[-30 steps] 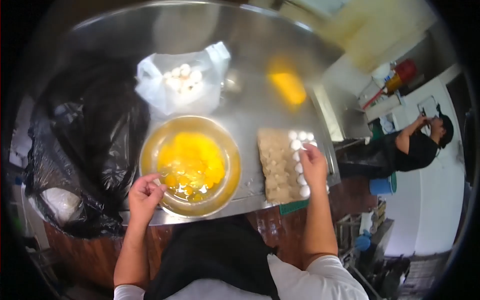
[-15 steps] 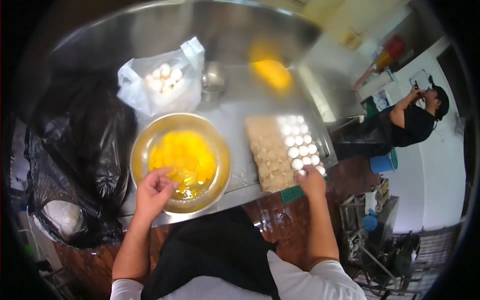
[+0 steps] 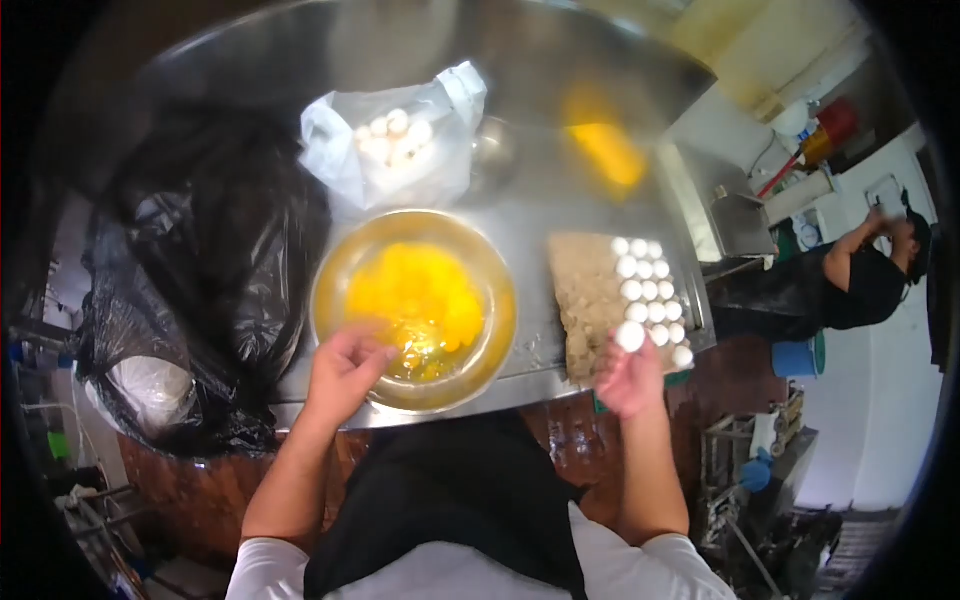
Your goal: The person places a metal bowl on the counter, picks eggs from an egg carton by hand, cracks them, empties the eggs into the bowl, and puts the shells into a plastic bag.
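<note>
My right hand (image 3: 632,382) grips a white egg (image 3: 629,336) by its fingertips, raised over the near edge of the cardboard egg tray (image 3: 578,285). White eggs (image 3: 648,290) fill the tray's right side, while the cups on its left are bare. My left hand (image 3: 350,372) hangs over the near-left rim of a large metal bowl (image 3: 330,265), thumb and fingers apart with nothing visible in them. Inside the bowl lie many yolks (image 3: 415,290) in clear egg white. Behind it, a whitish plastic bag (image 3: 335,150) contains white eggs or shells; which, I cannot tell.
Black plastic sheeting (image 3: 200,260) covers the left of the metal table (image 3: 530,340), with a pale wrapped bundle (image 3: 150,390) at its corner. A small metal vessel (image 3: 495,150) stands beside the bag. A yellow blurred patch (image 3: 608,155) shows farther back. Another person (image 3: 865,275) stands at right.
My right hand has lifted an egg out of the tray and turned its palm upward. My left hand stays near the bowl's rim. The whole view has shifted, moving things rightward.
</note>
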`<act>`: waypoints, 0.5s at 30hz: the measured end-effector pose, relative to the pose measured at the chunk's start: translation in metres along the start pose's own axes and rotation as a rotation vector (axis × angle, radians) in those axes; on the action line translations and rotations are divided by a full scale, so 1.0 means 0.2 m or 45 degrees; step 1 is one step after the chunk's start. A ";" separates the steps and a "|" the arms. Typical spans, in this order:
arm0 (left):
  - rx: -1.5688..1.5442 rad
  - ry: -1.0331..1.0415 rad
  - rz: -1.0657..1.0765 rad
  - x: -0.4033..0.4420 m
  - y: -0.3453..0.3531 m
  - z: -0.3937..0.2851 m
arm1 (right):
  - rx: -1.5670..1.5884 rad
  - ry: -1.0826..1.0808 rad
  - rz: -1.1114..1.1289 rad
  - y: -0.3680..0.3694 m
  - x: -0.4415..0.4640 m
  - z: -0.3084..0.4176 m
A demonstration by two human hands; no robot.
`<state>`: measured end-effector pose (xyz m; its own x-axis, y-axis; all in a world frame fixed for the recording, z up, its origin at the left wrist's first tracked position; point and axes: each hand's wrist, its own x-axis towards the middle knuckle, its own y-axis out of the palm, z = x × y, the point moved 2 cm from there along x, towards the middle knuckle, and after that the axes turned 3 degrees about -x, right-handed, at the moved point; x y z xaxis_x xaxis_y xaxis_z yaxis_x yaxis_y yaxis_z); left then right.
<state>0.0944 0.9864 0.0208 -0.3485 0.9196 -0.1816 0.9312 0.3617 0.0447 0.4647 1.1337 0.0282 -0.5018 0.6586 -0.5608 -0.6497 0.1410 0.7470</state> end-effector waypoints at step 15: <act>0.117 0.063 -0.035 0.03 -0.03 0.03 | -2.611 -1.228 -0.392 -0.08 0.03 -0.46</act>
<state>0.0864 0.9887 0.0136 -0.3771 0.9166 -0.1327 0.9262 0.3737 -0.0506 0.4188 1.0686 -0.0196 -0.3843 0.9017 0.1980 -0.4626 -0.0024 -0.8866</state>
